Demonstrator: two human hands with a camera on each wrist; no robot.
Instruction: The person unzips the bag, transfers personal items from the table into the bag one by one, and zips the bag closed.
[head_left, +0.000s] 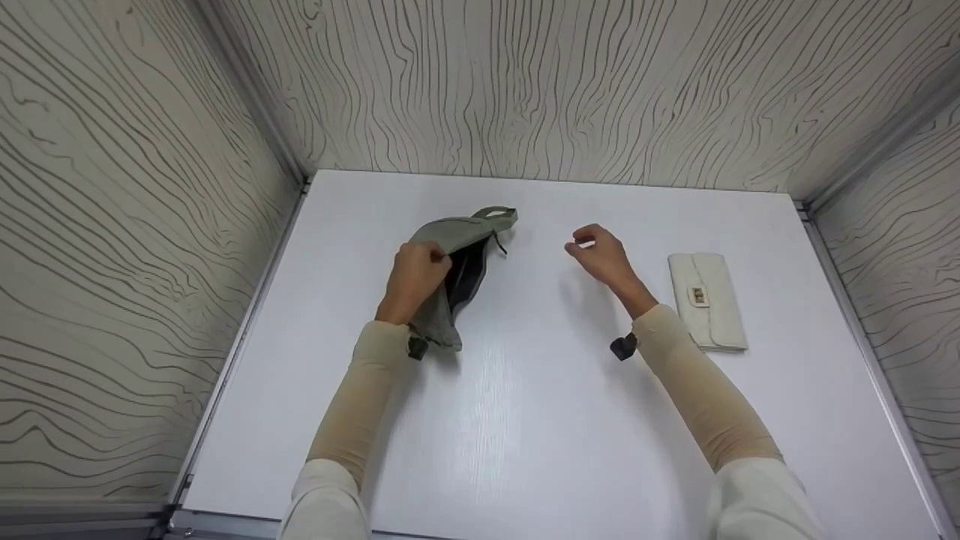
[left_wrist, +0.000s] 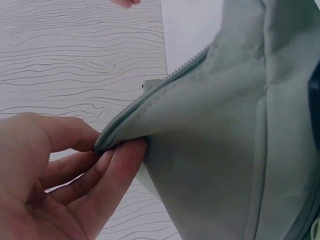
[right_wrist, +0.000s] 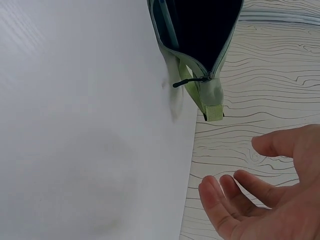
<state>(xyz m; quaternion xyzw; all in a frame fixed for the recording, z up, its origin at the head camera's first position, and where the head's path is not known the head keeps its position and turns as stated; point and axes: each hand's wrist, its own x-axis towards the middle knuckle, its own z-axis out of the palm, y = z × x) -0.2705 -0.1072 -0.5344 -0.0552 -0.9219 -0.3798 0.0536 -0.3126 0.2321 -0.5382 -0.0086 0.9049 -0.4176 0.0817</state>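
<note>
A grey-green zippered pouch stands on the white table left of centre, its zip undone and its dark inside showing. With thumb and fingers, my left hand pinches the zipped edge of the opening; in the left wrist view that hand holds the edge pulled out. My right hand hovers to the right of the pouch, fingers loosely bent, nothing between them. In the right wrist view the pouch's end shows a black zip pull and a light green loop, apart from my right hand.
A cream wallet with a metal turn clasp lies on the table, beyond my right forearm. Wood-patterned panels rise at the back and both sides, with metal rails along the edges.
</note>
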